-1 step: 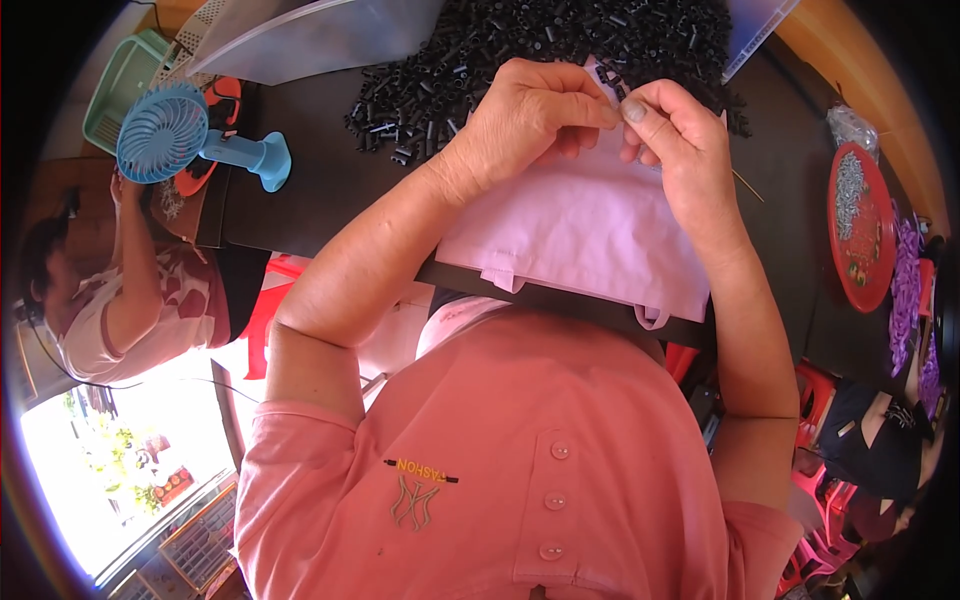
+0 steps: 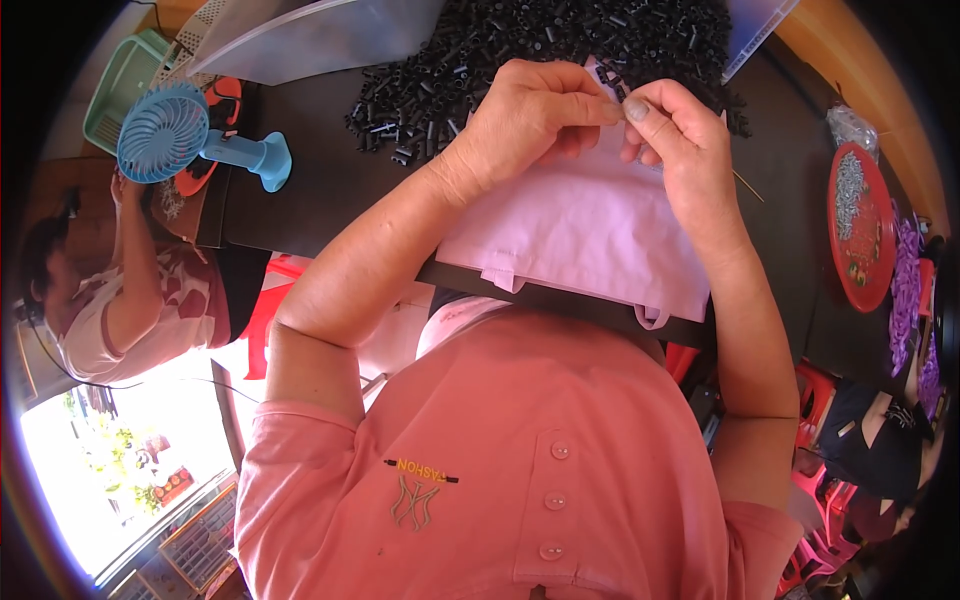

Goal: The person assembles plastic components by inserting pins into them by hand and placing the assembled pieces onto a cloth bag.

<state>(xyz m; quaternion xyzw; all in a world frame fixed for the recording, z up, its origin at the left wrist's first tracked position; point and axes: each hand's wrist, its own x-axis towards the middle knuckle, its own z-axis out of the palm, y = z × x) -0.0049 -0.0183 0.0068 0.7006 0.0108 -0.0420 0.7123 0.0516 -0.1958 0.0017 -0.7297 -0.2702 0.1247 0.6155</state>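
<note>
Fingers of the left hand (image 2: 540, 110) and right hand (image 2: 685, 135) are pinched, tips nearly meeting, whatever they grip too small to tell, over the lilac cloth (image 2: 585, 230), beside black tubular pieces (image 2: 570, 35) heaped on the table (image 2: 325, 190), where a light, steady pinch should serve best.

Lots of tiny black tubes (image 2: 590, 35) lie every which way in a big, messy pile. The pink cloth (image 2: 570, 230), a bit wrinkly, has two loops and maybe reaches under some tubes.
</note>
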